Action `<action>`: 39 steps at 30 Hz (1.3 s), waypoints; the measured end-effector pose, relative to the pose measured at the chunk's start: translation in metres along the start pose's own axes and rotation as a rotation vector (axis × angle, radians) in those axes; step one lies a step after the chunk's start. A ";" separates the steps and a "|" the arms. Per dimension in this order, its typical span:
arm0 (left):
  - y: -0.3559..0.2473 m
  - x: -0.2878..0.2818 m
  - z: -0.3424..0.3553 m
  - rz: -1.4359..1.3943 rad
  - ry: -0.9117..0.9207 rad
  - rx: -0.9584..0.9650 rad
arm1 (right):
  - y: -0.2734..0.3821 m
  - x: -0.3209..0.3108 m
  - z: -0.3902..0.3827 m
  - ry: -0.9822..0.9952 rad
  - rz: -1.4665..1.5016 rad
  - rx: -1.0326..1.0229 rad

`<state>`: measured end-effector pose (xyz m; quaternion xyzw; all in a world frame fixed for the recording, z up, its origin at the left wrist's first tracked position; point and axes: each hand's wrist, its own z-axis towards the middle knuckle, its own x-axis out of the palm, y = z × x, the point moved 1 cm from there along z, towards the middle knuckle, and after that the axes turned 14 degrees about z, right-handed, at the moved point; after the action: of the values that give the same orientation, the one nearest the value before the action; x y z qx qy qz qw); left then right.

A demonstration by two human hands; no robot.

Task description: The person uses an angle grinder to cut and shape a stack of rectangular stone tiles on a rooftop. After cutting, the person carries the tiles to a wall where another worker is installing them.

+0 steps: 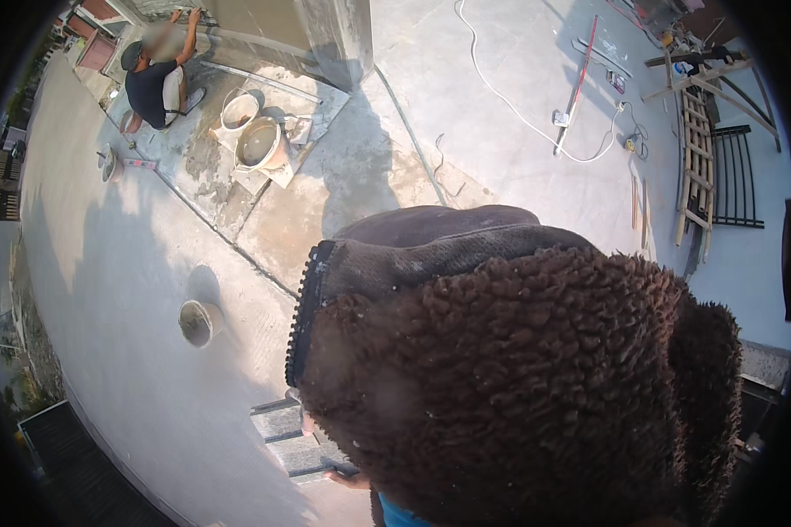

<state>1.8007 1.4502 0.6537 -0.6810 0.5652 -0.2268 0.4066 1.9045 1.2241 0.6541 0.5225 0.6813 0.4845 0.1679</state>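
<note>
A brown fleece garment (501, 378) with a dark zipper edge (303, 312) fills the middle and hides both my forearms. Past its left side shows part of a grey piece with dark parallel strips (283, 430). At its lower edge my left hand (350, 480) lies with the fingers against it. A few fingers of my right hand (307, 423) show by its upper side, the rest covered by the fleece. Which hand is which I judge only from their places. A bit of blue cloth (400, 516) shows at the bottom.
A person (154, 88) in dark top and cap squats at the far-left wall. Two buckets (259, 143) stand near them; another bucket (200, 323) stands closer to me. A white cable (479, 79) crosses the pale floor. A wooden ladder (694, 158) and black metal grille (736, 176) are at right.
</note>
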 end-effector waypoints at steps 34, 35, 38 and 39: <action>-0.713 0.246 0.869 -0.005 0.398 -0.005 | 0.628 -0.424 0.761 -0.254 0.144 -0.068; -0.726 0.249 0.893 0.003 0.392 -0.041 | 0.641 -0.434 0.778 -0.270 0.154 -0.053; -0.769 0.282 0.965 0.037 0.433 -0.030 | 0.677 -0.471 0.832 -0.337 0.185 -0.039; -0.787 0.296 0.990 0.050 0.458 -0.003 | 0.683 -0.486 0.853 -0.367 0.194 -0.057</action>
<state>3.0987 1.4858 0.6863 -0.5980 0.6599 -0.3645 0.2722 3.1000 1.2021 0.6860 0.6602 0.5718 0.4139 0.2564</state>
